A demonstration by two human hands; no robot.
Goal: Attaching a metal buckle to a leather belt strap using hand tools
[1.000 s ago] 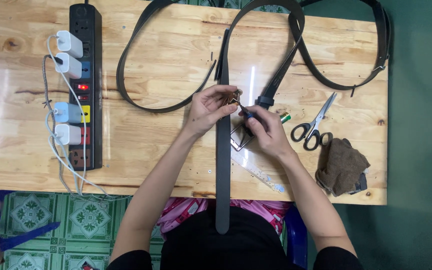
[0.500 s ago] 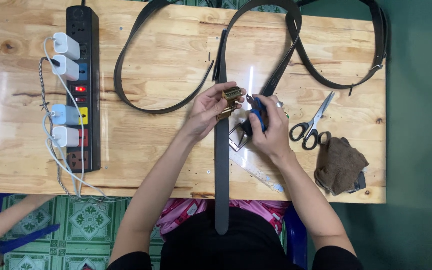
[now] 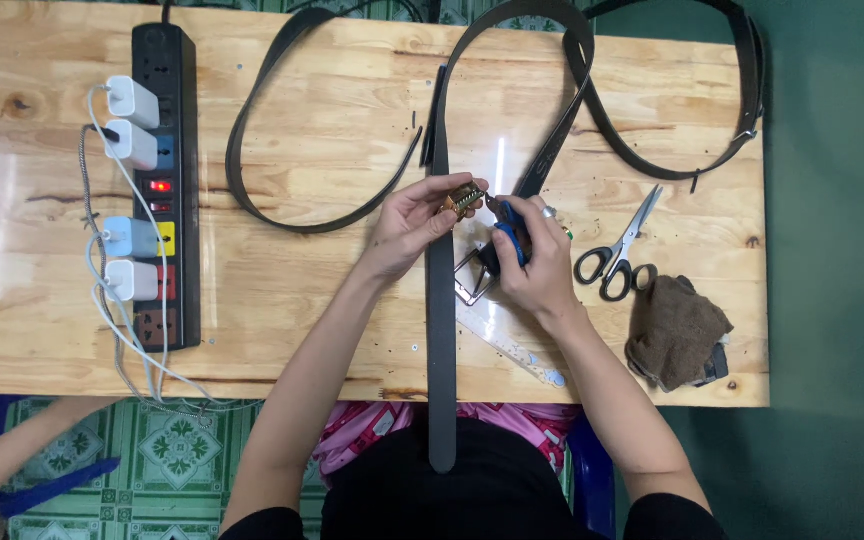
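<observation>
The fingers (image 3: 430, 212) of the left hand (image 3: 407, 232) are closed round a small brass buckle piece (image 3: 463, 198), pinched at its edges just above the dark belt (image 3: 440, 330). The right hand (image 3: 537, 262) is curled shut on a blue-handled tool (image 3: 510, 232), its tip meeting the brass piece. The belt runs straight from the person's lap up across the desk (image 3: 332, 300) between the two hands, then loops away at the far edge.

The brass piece looks hard, light and a little slippery, best held by its sides as it is now; the belt looks stiff along its length yet bends easily, so it is best gripped close to the end being worked. A silver buckle frame (image 3: 469, 278) lies under the right hand, with a clear ruler (image 3: 512, 345) beside it.

No container shows. Further out lie scissors (image 3: 614, 252), a brown cloth (image 3: 674, 332), a second belt (image 3: 292, 190) and a power strip (image 3: 165, 190) with white chargers (image 3: 133, 145)
</observation>
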